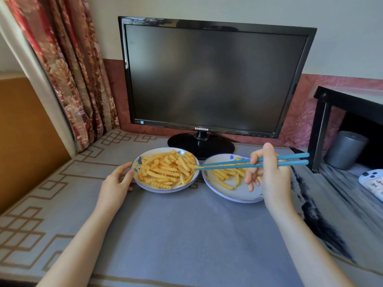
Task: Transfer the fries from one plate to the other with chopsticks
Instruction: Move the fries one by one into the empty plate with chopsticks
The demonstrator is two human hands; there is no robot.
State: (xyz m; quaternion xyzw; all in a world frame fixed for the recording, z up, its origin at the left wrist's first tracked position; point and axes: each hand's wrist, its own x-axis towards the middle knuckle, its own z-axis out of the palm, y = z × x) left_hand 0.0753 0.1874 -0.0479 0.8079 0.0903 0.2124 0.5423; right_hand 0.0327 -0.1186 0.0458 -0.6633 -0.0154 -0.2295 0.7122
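Chopstick tips: the blue chopsticks (251, 162) reached leftward from the right hand (269, 170), across the right plate (234, 198), and their tips met at the right edge of the fry heap on the left plate (165, 190).
Direction to the target: the crinkle-cut fries (165, 170) on the left plate lay to the left of the right hand, at the far end of the sticks.
Long axis: the sticks ran nearly level, left to right; many fries at the heap's right edge lay slanted across that line, so I judged a crosswise pinch was possible.
Right hand: closed around the chopsticks near their middle, thumb on top, lower fingers hanging loose; whether a fry was already pinched between the tips could not be told.
Left hand (119, 181): fingers spread and partly curled against the left rim of the left plate, steadying it.
Nearer hand: the left hand was closer to the heap, but the right carried the tool.
Left plate: heaped full of fries.
Right plate: a small scatter of fries (228, 179), partly hidden by the right hand.
Plates: side by side, rims almost touching, in front of the monitor (207, 79) stand.
Progress, as judged: early, most fries not moved.
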